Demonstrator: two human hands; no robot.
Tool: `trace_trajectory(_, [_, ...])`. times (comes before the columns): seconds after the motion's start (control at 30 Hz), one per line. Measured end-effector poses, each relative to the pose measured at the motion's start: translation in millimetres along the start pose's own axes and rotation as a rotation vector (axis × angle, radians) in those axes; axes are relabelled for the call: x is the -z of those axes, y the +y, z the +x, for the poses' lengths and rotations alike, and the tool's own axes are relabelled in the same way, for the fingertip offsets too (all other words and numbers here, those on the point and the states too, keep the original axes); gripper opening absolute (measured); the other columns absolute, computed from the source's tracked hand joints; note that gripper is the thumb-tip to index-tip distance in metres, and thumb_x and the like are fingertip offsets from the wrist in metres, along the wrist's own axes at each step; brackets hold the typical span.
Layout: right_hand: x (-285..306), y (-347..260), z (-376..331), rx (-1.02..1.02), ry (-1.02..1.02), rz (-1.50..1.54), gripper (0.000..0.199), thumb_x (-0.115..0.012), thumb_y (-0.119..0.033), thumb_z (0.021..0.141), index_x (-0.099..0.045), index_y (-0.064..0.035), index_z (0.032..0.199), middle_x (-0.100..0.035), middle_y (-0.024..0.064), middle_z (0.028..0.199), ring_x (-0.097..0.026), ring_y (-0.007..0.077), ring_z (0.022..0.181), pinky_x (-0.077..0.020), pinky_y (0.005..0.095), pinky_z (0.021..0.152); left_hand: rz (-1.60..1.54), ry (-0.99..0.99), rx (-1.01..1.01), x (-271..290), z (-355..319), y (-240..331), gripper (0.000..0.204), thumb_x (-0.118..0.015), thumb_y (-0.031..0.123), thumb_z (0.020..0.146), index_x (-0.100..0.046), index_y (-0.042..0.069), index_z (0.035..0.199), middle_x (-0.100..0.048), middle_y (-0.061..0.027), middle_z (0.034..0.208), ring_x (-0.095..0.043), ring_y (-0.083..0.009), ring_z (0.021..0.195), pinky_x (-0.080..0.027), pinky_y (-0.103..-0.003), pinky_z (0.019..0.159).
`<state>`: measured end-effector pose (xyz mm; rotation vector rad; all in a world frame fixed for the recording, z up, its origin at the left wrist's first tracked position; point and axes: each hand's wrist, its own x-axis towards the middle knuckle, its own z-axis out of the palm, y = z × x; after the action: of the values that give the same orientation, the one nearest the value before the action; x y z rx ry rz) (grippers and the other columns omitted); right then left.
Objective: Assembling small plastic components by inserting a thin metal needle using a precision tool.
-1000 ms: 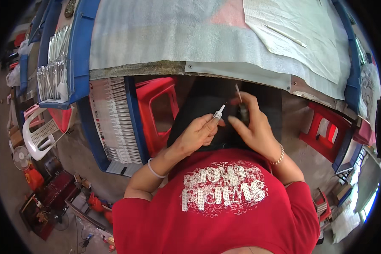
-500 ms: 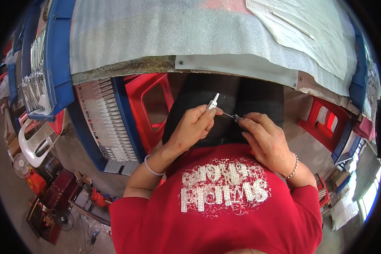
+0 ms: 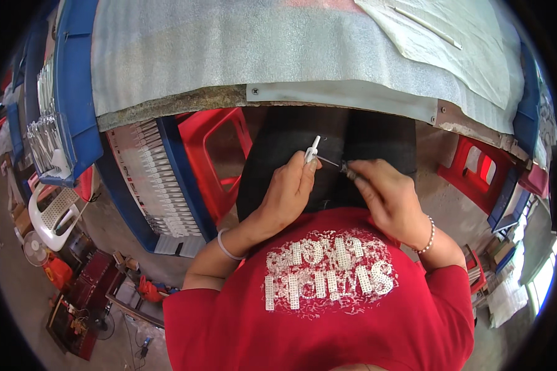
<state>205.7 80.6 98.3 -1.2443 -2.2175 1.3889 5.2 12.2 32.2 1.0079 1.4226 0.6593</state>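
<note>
Over my lap, my left hand (image 3: 288, 191) is closed round a small white plastic piece with a narrow tip (image 3: 312, 148), which sticks up above the thumb and fingertips. My right hand (image 3: 391, 195) pinches a thin-shafted tool (image 3: 330, 161) by its dark end. Its pale shaft reaches left to the side of the white piece, at or very near it. Most of the tool's grip is hidden by my fingers, so its exact kind does not show.
Ahead is a worktable covered with pale foam sheet (image 3: 229, 49); a white stick (image 3: 428, 28) lies on a cloth there. At left, a blue crate (image 3: 185, 179) holds rows of white parts. Another blue crate (image 3: 80, 93) stands farther left. Red stools (image 3: 213, 161) sit under the table.
My left hand has turned slightly, with the white piece now more upright. My right hand has rolled over, its fingers closer together round the tool. My view has shifted a little.
</note>
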Motion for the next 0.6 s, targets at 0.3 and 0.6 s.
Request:
trace_trajectory(0.3, [-33.1,13.3,6.2,-0.161,0.071,0.229,0.024,-0.064,-0.008,0.087,-0.064,0.0013,0.109,-0.063,0.0147,0.074,-0.06,0.0196,0.058,-0.0456,0.0282,0.054,0.372,0.106,-0.166,-5.1,9.4,-14.6,0.014,-0.046,0.008,0.097,-0.048,-0.004,0.089,-0.059,-0.0268,0.072,-0.061,-0.0469,0.072,-0.045,-0.05,0.055])
trace_trajectory(0.6, [-10.3,-13.3,25.6,0.274,-0.229,-0.773,0.051,-0.063,-0.012,0.073,-0.061,-0.0059,0.123,-0.055,0.0064,0.064,-0.058,0.0204,0.052,-0.0449,0.0334,0.044,0.2,0.122,-0.246,-5.4,14.0,-17.7,0.016,-0.05,0.008,0.095,-0.046,-0.004,0.086,-0.055,-0.0296,0.065,-0.059,-0.049,0.068,-0.042,-0.051,0.051])
